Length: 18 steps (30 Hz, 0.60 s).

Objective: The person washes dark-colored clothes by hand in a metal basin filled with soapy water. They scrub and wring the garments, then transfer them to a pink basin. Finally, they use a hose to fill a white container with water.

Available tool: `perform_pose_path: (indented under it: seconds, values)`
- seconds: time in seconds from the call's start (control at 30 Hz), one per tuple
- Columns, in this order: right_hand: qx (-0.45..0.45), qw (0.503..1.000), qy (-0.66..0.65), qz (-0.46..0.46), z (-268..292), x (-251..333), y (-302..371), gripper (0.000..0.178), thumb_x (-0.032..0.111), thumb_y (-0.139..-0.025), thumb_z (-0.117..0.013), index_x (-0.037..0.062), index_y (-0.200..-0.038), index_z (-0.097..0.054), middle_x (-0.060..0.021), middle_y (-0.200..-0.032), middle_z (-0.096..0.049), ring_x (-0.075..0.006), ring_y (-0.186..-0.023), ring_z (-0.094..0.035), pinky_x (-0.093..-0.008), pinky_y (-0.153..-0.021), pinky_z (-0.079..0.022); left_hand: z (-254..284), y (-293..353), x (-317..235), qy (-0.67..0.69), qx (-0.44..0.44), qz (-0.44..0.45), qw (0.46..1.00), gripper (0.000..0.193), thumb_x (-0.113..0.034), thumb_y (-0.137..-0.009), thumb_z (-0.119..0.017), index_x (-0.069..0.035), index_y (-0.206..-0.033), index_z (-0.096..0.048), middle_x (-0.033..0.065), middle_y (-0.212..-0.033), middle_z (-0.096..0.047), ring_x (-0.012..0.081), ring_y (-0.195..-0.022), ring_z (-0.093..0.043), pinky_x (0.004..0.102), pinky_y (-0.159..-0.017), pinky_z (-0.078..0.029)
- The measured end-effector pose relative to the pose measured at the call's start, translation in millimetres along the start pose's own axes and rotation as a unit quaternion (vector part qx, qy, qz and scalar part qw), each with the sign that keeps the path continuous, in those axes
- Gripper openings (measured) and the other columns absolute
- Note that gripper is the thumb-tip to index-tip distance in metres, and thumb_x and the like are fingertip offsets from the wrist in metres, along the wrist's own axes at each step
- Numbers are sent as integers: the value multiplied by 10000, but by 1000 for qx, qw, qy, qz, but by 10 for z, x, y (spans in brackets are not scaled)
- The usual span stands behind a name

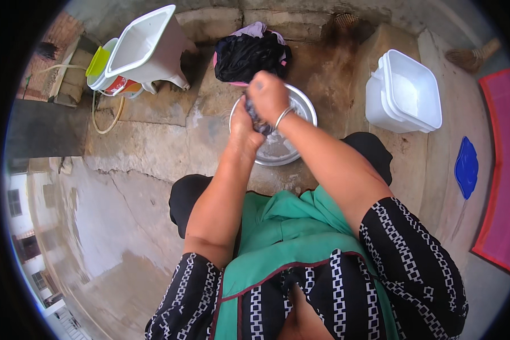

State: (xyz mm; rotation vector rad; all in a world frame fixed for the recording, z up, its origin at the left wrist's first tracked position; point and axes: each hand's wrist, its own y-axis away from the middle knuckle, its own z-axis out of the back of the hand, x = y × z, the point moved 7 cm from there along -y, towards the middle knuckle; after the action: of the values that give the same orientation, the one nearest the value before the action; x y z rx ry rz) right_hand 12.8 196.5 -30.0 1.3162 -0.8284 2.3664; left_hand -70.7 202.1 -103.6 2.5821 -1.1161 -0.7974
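Only one thing here carries a label: a round white bucket at the upper left, standing on the stone ground behind a tilted white plastic container. Around its lower side runs a red and orange label band. A yellow-green lid leans on its rim. No signs or screens are visible.

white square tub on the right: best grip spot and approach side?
Take the white square tub by its flared top rim, probably at the edge nearest the metal basin. It stands upright and open, so the rim is exposed all round. Come from above on that side; nothing sits there, and both hands work over the basin.
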Motion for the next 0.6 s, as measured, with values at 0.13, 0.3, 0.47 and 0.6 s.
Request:
perform_pose_path:
  seconds: [0.13,0.3,0.47,0.6]
  values:
    - [4,1000,23,10,-51,167,-51,126,171,-766,-568,55,-718,-562,-162,-729,-592,-343,-688,-578,-395,-601,-457,-75,-19,-152,270,357,24,894,266,-288,-911,-416,-86,-1021,-549,83,-918,-610,200,-855,-591,330,-762,-484]
    - [-18,998,68,-3,75,32,-58,82,124,-746,-582,46,-741,-557,-174,-716,-581,-335,-660,-572,-370,-599,-452,-57,116,31,-27,-85,-3,996,296,-277,-895,-441,-40,-1052,-525,99,-978,-615,214,-902,-603,351,-802,-502]
    - [-12,997,-2,71,-107,231,90,111,122,-754,-578,28,-707,-542,-187,-672,-551,-289,-608,-571,-360,-566,-441,17,76,-128,-28,-68,-31,997,298,-289,-911,-423,-37,-1033,-527,112,-961,-621,226,-864,-620,377,-777,-520]
    - [-59,995,-58,-54,87,-91,-104,148,116,-773,-595,23,-679,-529,-128,-575,-524,-116,-552,-507,-330,-516,-419,-131,122,-123,-9,0,-12,1000,279,-278,-924,-398,-52,-969,-556,97,-901,-639,235,-784,-632,379,-745,-526]
